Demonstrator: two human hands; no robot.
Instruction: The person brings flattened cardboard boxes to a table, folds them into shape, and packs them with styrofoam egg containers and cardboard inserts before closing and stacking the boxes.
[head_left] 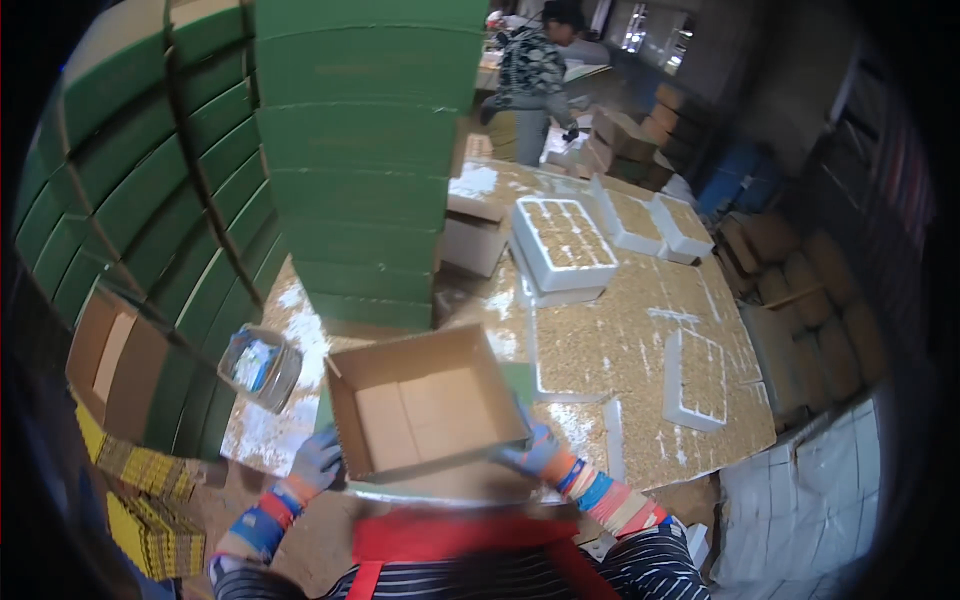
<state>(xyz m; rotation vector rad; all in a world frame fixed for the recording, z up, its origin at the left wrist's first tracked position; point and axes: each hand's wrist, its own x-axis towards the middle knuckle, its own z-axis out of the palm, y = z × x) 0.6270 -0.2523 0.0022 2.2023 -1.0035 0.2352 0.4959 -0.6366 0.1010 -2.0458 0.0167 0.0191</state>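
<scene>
An empty cardboard box (415, 362), its top uncovered, is in front of me at the near edge of the table, slightly tilted. My left hand (317, 458), in a grey glove with a striped cuff, grips the box's near left corner. At the near right corner my right hand (542, 455), gloved alike, has its fingers against the box, some of them hidden by it. Part of a green sheet or panel (519, 380) shows behind the box's right side.
Tall stacks of green boxes (365, 200) rise beyond and left. A clear bucket (283, 385) with packets stands left. White frames with tan granular material, such as one block (565, 245), lie on the strewn table (620, 345). A co-worker (530, 80) stands at the far end.
</scene>
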